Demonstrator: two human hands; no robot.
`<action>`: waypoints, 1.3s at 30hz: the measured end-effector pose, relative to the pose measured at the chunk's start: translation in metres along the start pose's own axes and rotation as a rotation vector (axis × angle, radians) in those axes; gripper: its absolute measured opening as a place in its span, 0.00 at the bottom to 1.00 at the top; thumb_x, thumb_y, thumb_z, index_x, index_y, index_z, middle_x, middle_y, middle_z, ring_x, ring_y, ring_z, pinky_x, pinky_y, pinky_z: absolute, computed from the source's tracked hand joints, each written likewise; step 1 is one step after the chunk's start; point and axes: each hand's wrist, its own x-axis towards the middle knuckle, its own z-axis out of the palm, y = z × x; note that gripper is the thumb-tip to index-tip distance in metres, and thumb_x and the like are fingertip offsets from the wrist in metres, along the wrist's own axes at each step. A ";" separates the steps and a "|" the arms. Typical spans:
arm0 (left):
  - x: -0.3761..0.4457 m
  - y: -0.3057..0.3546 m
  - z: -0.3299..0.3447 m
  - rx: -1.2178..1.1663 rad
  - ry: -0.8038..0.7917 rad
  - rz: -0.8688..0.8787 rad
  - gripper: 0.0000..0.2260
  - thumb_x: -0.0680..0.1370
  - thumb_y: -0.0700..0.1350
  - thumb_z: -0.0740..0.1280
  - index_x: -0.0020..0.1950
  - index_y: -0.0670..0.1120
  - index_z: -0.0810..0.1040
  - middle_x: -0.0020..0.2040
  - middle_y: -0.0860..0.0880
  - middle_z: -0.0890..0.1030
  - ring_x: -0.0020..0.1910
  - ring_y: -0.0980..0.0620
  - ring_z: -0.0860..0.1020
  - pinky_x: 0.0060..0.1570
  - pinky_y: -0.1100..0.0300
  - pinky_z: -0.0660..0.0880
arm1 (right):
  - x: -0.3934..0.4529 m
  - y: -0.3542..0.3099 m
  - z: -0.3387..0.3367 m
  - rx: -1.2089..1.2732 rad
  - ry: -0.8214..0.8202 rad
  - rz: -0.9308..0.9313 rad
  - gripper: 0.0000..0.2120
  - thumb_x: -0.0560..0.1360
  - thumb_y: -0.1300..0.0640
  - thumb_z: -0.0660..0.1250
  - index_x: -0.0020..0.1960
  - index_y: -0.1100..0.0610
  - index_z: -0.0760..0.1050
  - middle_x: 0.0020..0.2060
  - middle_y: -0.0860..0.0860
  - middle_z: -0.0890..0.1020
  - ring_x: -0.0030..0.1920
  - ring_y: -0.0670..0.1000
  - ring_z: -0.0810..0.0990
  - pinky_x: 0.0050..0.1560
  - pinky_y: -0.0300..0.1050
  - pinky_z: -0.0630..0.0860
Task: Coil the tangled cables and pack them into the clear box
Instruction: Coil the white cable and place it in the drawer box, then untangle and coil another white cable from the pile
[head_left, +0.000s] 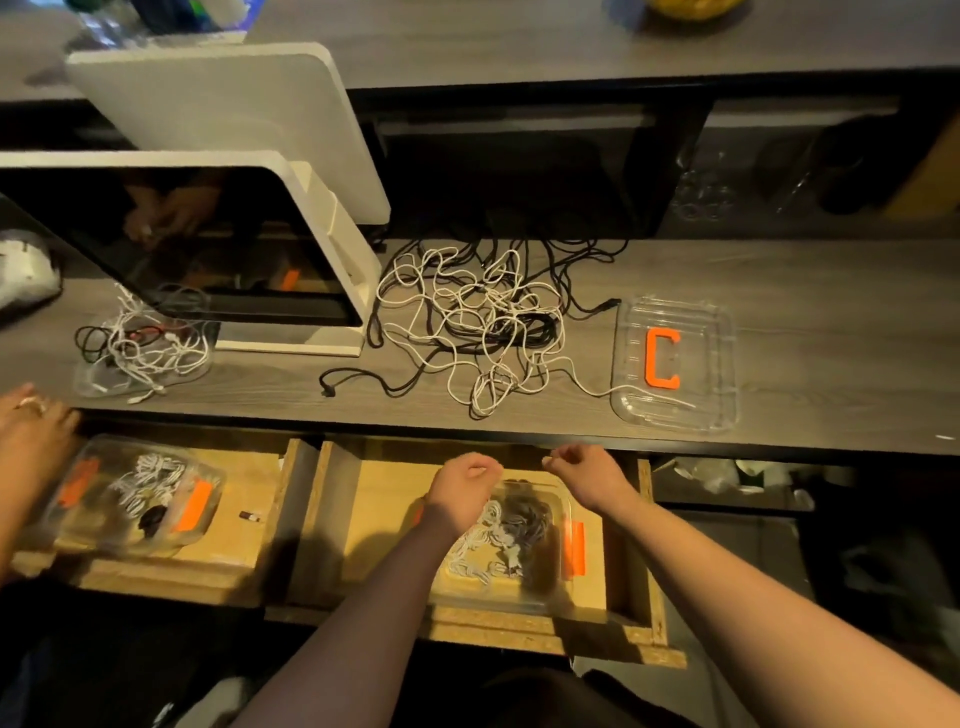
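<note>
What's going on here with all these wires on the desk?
A person is sorting cables. Both hands, left hand and right hand, hover with fingers curled over a clear box of cables in an open drawer; whether they pinch anything is unclear. On the desk a big tangle of black and white cables lies uncoiled, next to a clear lid marked with an orange C.

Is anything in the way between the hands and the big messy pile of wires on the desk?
Nothing visible. The left hand and right hand hover at the desk edge, with only bare desktop before the tangled cables.
</note>
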 end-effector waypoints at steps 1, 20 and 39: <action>0.006 0.007 0.003 0.019 -0.012 0.039 0.02 0.79 0.46 0.69 0.49 0.52 0.82 0.50 0.47 0.84 0.48 0.50 0.81 0.52 0.54 0.78 | 0.005 -0.002 -0.003 0.010 0.017 0.002 0.10 0.79 0.51 0.67 0.50 0.57 0.80 0.42 0.52 0.82 0.47 0.52 0.80 0.47 0.46 0.74; 0.123 0.101 -0.005 0.338 -0.097 0.304 0.07 0.81 0.48 0.66 0.56 0.50 0.81 0.56 0.52 0.76 0.53 0.55 0.77 0.52 0.63 0.70 | 0.131 -0.046 -0.031 -0.385 0.256 -0.179 0.15 0.78 0.58 0.68 0.63 0.59 0.76 0.59 0.56 0.75 0.59 0.56 0.76 0.61 0.52 0.76; 0.038 0.103 0.016 -0.021 -0.212 0.258 0.10 0.82 0.40 0.62 0.53 0.51 0.82 0.46 0.49 0.85 0.46 0.52 0.82 0.48 0.60 0.76 | 0.006 -0.074 -0.038 0.697 0.360 -0.183 0.10 0.81 0.61 0.63 0.45 0.63 0.79 0.38 0.61 0.82 0.38 0.52 0.81 0.42 0.49 0.79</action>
